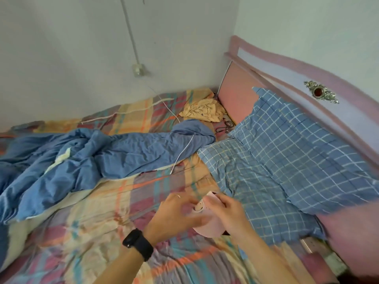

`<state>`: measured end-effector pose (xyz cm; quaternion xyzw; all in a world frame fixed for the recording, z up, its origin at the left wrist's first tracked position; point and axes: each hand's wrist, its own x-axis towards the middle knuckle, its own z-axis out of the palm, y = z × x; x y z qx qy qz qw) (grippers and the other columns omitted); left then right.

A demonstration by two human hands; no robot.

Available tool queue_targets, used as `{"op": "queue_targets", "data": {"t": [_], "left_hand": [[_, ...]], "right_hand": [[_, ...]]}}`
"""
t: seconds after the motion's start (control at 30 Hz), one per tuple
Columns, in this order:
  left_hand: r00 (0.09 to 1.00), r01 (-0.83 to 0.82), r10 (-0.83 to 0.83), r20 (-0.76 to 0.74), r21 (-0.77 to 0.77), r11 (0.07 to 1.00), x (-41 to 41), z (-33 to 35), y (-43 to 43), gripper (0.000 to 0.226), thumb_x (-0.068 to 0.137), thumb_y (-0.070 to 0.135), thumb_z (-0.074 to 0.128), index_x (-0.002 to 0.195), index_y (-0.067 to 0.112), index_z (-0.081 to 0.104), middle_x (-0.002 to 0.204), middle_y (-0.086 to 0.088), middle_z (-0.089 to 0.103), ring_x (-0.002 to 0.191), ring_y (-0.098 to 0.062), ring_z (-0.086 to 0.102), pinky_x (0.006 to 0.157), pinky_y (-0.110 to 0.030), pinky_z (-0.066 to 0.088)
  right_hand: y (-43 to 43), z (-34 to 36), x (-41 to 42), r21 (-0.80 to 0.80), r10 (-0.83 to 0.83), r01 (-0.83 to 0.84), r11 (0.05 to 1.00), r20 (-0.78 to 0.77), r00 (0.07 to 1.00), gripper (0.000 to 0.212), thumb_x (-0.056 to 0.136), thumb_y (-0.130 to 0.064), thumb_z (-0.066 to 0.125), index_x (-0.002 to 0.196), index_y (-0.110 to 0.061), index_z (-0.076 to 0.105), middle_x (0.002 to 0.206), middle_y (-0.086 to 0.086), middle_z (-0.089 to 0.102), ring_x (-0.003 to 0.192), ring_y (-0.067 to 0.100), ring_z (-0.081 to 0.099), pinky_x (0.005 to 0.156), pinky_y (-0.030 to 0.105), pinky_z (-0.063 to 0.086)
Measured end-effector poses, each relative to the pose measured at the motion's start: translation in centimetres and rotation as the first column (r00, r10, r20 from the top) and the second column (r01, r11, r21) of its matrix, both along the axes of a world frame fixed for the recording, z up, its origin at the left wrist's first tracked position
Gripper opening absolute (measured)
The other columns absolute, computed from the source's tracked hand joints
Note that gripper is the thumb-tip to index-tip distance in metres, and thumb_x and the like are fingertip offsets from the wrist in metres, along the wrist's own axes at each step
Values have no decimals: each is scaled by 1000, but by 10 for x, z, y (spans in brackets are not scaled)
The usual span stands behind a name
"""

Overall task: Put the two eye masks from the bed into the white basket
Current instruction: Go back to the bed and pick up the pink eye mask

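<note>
- Nearest the camera, the left hand (176, 215), a black band watch (137, 243) on its wrist, reaches in over the plaid bed sheet (86, 232); it is blurred, its fingers curl round the left side of a soft pale pink eye mask (207, 222), and I judge its grip closed on the mask
- The right hand (229, 212) pinches the same mask from the other side, probably so the limp fabric is gathered and does not flop
- The mask sits between the two hands, just above the sheet, beside the near corner of the blue checked pillow (287, 160); a small round face print shows on it, and something dark peeks from under its lower edge, perhaps the second mask or a strap, I cannot tell which
- Only one mask is plainly seen, and the white basket is not in view, so the carry is not yet begun
- Farther off, a crumpled blue quilt (82, 156) lies across the bed with a thin white cable (182, 154) trailing over it
- At the back, a wadded yellow cloth (205, 112) rests by the pink padded headboard (235, 95)
</note>
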<state>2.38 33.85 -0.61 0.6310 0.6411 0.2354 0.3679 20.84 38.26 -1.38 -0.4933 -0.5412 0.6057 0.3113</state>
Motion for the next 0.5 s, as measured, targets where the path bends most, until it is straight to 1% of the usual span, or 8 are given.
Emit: {"op": "queue_targets", "data": {"t": [0.07, 0.13, 0.2, 0.27, 0.3, 0.37, 0.43, 0.5], "left_hand": [[1000, -23, 23, 4, 37, 999, -8, 5, -41, 27, 71, 63, 66, 97, 63, 61, 97, 47, 61, 93, 22, 54, 75, -2, 37], [980, -143, 143, 139, -9, 990, -24, 10, -74, 13, 77, 54, 66, 89, 56, 69, 90, 35, 69, 81, 14, 61, 71, -9, 44], [941, -234, 238, 242, -43, 971, -45, 15, -104, 15, 80, 50, 70, 89, 40, 76, 88, 19, 75, 77, 5, 65, 73, -24, 50], [910, -276, 278, 308, -52, 960, -66, 23, -133, 25, 78, 52, 70, 91, 32, 78, 89, 9, 77, 80, -3, 66, 76, -31, 51], [888, -295, 297, 350, -59, 954, -77, 28, -145, 28, 78, 52, 70, 91, 29, 78, 88, 7, 77, 80, -7, 65, 75, -29, 50], [828, -367, 362, 428, -75, 927, -100, 38, -164, 26, 81, 49, 69, 89, 26, 78, 81, 8, 73, 79, -10, 64, 71, -25, 50], [704, -469, 455, 546, -124, 874, -123, 46, -181, 21, 85, 41, 69, 93, 24, 77, 86, 7, 71, 83, -12, 67, 71, -27, 56], [569, -563, 528, 631, -170, 809, -145, 54, -196, 17, 82, 35, 70, 94, 23, 74, 96, 1, 69, 86, -15, 69, 71, -30, 59]], "right_hand": [[-41, 10, -10, -45, 84, -86, 995, -39, 996, 26, 73, -51, 71, 81, -28, 78, 72, -12, 72, 67, 3, 62, 57, 14, 43], [-73, 13, -20, -87, 105, -114, 990, -102, 989, 37, 65, -50, 79, 95, -27, 78, 94, -3, 77, 86, 10, 69, 68, 20, 50], [-98, 15, -28, -110, 146, -163, 981, -149, 978, 47, 58, -44, 88, 98, -22, 77, 111, 15, 70, 99, 26, 68, 76, 33, 52], [-125, 21, -39, -115, 262, -284, 952, -177, 949, 57, 56, -40, 93, 107, -27, 73, 121, 10, 67, 106, 26, 68, 78, 35, 54], [-137, 23, -46, -91, 327, -342, 935, -153, 933, 64, 59, -37, 94, 117, -32, 68, 124, 0, 68, 112, 21, 67, 84, 33, 54], [-159, 27, -61, -15, 440, -442, 897, -64, 896, 57, 68, -29, 90, 119, -35, 64, 111, -14, 73, 105, 12, 69, 84, 25, 53], [-177, 33, -72, 19, 476, -476, 879, -7, 879, 22, 76, -30, 82, 95, -29, 71, 82, -8, 74, 74, 12, 66, 68, 24, 49], [-185, 39, -77, 45, 418, -417, 908, -11, 908, 14, 80, -34, 74, 73, -22, 71, 69, -4, 66, 70, 13, 61, 70, 27, 44]]}}
